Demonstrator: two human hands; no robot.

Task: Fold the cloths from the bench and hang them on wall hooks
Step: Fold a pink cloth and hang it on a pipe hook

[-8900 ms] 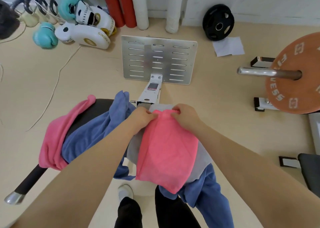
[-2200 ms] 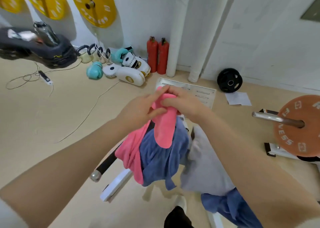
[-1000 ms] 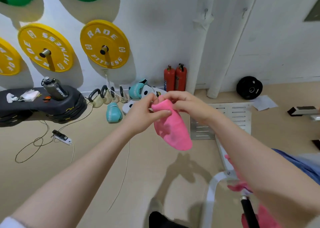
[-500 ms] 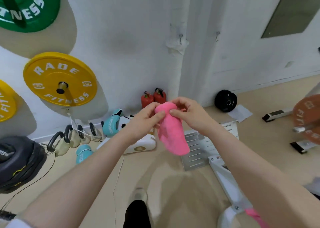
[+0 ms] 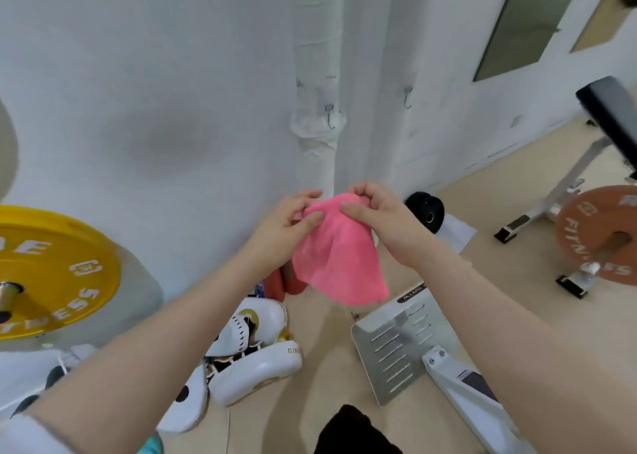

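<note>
Seen from a head-worn camera looking at a white wall, two bare forearms reach forward and meet in the middle. The left hand (image 5: 287,224) and the right hand (image 5: 382,217) both pinch the top edge of a folded pink cloth (image 5: 339,257), thumbs in front and fingers curled behind, so each grip is closed on the fabric and the cloth hangs loosely below them in mid-air. Above the hands, well apart from them, two small metal wall hooks are fixed: the left hook (image 5: 330,117) on a white wrapped pipe (image 5: 315,74), the right hook (image 5: 407,98) on the wall just beside it. On the floor below lie white boxing gloves (image 5: 255,360), and a yellow weight plate (image 5: 51,271) hangs at the far left. The risks from here, as a judgement: the hooks are small and thin, so a bunched top edge could miss the tip or catch only a few threads and slide off; the fold is held only by the pinch, so letting go with one hand too soon could let it fall open — or drop the cloth among the gloves. The lift is also a long upward reach, which could loosen the hold.
</note>
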